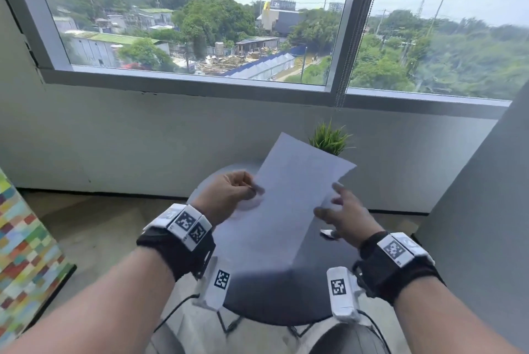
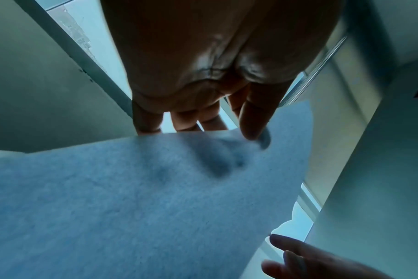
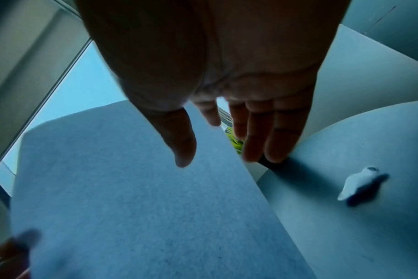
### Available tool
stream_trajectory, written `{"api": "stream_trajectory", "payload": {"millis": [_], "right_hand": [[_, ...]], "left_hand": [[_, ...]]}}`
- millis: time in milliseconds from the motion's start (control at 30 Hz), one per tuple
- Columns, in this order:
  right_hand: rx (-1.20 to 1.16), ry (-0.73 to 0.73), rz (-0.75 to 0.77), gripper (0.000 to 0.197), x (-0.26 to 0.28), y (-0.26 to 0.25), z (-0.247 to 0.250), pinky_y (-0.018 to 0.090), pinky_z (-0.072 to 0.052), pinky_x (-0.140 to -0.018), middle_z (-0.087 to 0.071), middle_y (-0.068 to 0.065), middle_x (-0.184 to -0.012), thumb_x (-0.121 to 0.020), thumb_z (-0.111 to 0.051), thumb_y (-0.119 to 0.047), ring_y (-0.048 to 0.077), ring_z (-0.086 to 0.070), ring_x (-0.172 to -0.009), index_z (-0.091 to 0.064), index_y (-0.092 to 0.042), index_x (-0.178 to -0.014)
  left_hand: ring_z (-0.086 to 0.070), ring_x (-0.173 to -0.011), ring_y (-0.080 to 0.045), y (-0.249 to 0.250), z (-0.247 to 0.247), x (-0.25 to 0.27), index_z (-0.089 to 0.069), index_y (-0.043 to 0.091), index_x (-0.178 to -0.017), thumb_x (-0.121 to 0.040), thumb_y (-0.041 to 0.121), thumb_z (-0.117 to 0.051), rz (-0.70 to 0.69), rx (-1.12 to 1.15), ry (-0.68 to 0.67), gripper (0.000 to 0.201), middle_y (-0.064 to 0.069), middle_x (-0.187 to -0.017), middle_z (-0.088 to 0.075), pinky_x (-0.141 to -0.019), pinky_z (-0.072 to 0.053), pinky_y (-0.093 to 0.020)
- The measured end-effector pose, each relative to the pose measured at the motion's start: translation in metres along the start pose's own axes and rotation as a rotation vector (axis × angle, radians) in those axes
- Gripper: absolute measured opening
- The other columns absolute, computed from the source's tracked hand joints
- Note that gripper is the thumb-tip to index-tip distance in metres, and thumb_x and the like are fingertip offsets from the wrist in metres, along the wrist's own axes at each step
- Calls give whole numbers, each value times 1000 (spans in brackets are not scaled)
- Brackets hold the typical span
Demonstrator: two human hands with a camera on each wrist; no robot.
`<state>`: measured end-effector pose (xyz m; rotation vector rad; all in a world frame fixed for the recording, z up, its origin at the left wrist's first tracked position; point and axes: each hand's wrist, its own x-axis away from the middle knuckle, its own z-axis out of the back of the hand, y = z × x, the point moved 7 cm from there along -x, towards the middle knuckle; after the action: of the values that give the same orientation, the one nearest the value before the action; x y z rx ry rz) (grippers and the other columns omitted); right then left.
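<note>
Head view, paper (image 1: 289,205) in left hand (image 1: 229,196) (pinched)

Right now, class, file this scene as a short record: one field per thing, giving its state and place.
Item: sheet of paper, white, held tilted above the table
Holder: left hand pinches its left edge
Other: right hand at its right edge, fingers straight; contact unclear
Surface: round, dark
Behind: small green plant
Loose: white scrap on the table
</note>
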<state>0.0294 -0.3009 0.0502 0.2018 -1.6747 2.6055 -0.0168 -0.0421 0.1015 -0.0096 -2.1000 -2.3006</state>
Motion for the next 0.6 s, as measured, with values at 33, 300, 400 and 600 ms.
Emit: {"api": "stream_trajectory", "payload": {"millis": [33, 300, 400, 600], "right_hand": [[-59, 70, 14, 78, -2, -4, 11, 34, -53, -58, -45, 3, -124, -81, -76, -26, 28, -58, -104, -31, -32, -144], [-236, 45, 279, 16, 2, -51, 28, 28, -40, -49, -57, -1, -71, -85, -73, -12, 15, -50, -64, -65, -24, -78], [-162, 89, 426, 23, 12, -67, 28, 30, -45, -50, -58, -8, -63, -89, -69, -12, 16, -56, -63, -63, -28, -74], [66, 7, 335, 8, 19, -28, -7, 55, -54, -61, -62, 1, -61, -83, -64, -30, 30, -61, -66, -59, -25, -79]], "left_hand": [[-57, -56, -1, 7, 3, -4, -67, 19, -58, -87, -18, -51, -37, 13, -8, 49, 3, -70, -70, -53, -42, -11], [-45, -46, -1, 9, 31, -13, -64, 23, -61, -70, 10, -63, -54, 215, 47, 16, 8, -70, -67, -55, -26, -26], [-47, -49, -2, -5, 39, -14, -65, 24, -63, -83, 7, -66, -55, 221, 99, 27, 8, -66, -62, -60, -24, -28], [-60, -78, -22, -67, 34, -6, -70, 22, -73, -72, 33, -79, 72, 105, 110, 14, -6, -77, -64, -75, -51, -40]]}}
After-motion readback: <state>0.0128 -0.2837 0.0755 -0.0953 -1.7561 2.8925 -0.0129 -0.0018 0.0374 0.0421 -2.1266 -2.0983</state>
